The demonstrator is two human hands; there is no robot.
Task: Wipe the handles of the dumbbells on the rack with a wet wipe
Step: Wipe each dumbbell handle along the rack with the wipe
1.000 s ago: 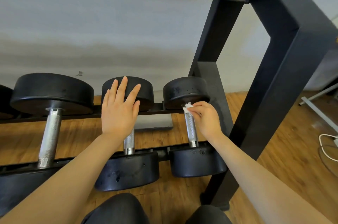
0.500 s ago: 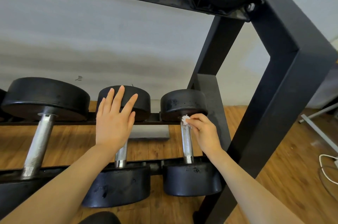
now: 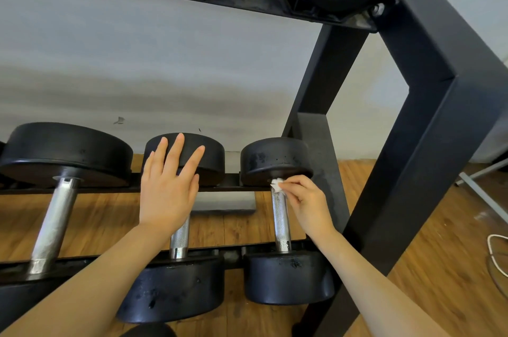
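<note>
So the right hand is pinching a small wadded wet wipe between thumb and fingertips, and it's pressing that wipe against the very top of the rightmost dumbbell's handle, right where the knurled steel is meeting the far black head. The wipe is sticking out just left of the fingertips, with the rest of the hand sitting to the right of the handle. The left hand is lying flat and relaxed, fingers straight and spread, covering the upper part of the middle dumbbell's handle with fingertips reaching onto its far head. It isn't gripping anything. A bigger dumbbell is sitting to the left on the same rack, over a wooden floor.
</note>
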